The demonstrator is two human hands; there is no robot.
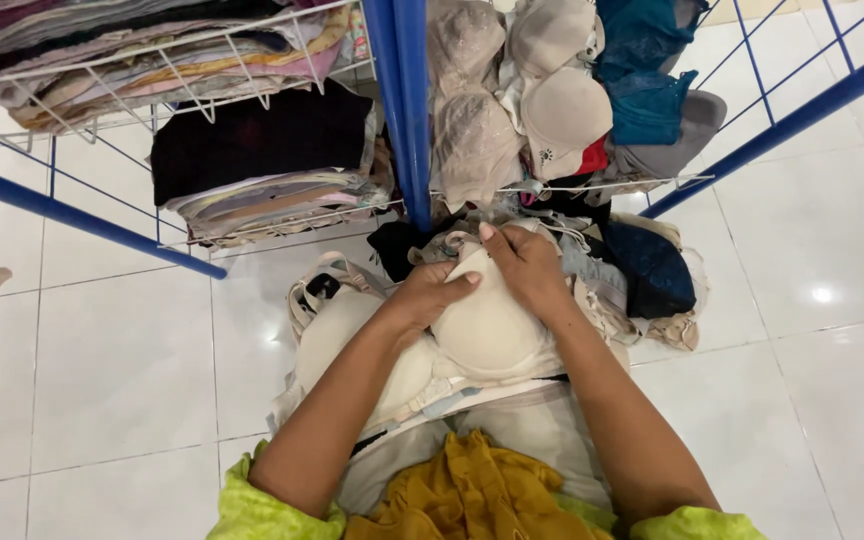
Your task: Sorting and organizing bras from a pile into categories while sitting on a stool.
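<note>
Two bare hands meet on one cream-coloured padded bra cup, which sits on top of a loose heap of pale underwear on the person's lap, just below the blue metal rack post. The left hand curls around the cup's near-left edge with the thumb pressed across the top, and the right hand lies over the far edge, fingers bent and closed on the fabric — a two-sided hold that keeps the soft, rounded cup from folding or sliding off the pile. Both hands are thus closed on the same cup, neither spread wide.

Under it lie more beige cups and straps, spilling to the left onto the white tiled floor. A dark blue lace garment rests just beside the right hand, at the foot of the rack. Above, a white wire shelf carries a folded stack topped by black cloth, and to the right of the post a wire basket holds beige and teal bras bunched upright, so that they stay put. A mustard-yellow cloth covers the lap nearest the camera.
</note>
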